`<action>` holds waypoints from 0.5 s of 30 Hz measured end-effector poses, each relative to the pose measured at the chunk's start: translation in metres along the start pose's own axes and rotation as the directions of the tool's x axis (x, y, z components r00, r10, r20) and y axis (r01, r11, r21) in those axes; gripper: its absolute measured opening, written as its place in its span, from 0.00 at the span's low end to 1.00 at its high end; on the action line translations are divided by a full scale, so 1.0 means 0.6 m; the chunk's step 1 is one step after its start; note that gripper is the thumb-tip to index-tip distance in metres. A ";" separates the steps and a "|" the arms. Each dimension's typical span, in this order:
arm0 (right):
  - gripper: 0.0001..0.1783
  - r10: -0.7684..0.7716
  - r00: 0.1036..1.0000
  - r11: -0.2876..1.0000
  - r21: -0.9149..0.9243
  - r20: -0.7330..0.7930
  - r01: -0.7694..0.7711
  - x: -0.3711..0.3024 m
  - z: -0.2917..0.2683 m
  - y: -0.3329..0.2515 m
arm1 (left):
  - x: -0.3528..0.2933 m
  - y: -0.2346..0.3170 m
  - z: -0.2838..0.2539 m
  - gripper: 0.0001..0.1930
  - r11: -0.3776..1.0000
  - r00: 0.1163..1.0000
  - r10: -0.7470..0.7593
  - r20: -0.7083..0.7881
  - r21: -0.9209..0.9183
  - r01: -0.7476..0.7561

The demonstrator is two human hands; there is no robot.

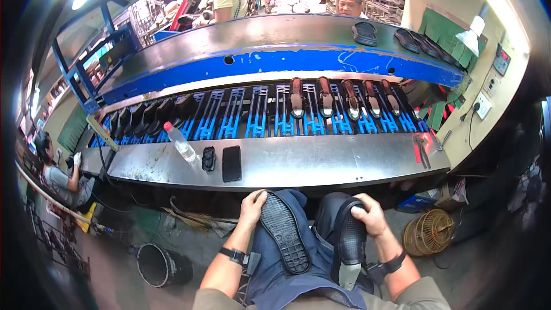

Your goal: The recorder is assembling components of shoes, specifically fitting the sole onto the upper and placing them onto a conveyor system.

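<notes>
Over my left thigh lies a black shoe sole (282,229), its ridged tread facing up. My left hand (251,208) is closed round its upper end, at the edge. My right hand (372,216) grips a black shoe (352,238) over my right thigh, thumb on top and fingers round its far side. A pale grey piece (348,275) sticks out of the shoe's near end; what it is I cannot tell. Shoe and sole are apart, each in its own hand.
Ahead, a steel ledge (287,161) carries a bottle (181,143), a phone (232,163), a small black object (209,159) and red-handled pliers (421,150). Behind it, shoes stand on a blue rack (255,112). A bucket (163,265) and wicker basket (429,232) flank me.
</notes>
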State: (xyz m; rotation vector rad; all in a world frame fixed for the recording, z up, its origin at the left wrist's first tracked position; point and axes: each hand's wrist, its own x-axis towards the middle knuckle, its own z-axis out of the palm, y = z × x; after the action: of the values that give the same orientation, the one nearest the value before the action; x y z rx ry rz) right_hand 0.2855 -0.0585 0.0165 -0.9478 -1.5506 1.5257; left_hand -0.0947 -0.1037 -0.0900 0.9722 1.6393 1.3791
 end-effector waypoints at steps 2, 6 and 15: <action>0.30 0.035 0.993 0.876 0.475 0.115 -0.086 -0.029 0.021 0.001 | -0.019 0.042 0.022 0.17 0.991 0.994 0.110 0.017 -0.073 -0.109; 0.37 0.287 0.947 0.615 0.730 0.145 -0.299 -0.129 0.052 0.101 | -0.070 0.105 0.022 0.25 0.447 0.873 0.205 0.442 -0.836 0.318; 0.51 0.301 0.901 0.680 0.592 0.312 -0.433 -0.147 -0.012 0.118 | -0.096 0.217 0.052 0.44 0.427 0.867 0.167 0.469 -0.827 0.365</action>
State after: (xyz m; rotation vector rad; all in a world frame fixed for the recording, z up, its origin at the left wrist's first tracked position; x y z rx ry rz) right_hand 0.3311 -0.1333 -0.0556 -0.7286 -0.8194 2.3003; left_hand -0.0331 -0.1272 0.0396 0.4420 0.3521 1.4652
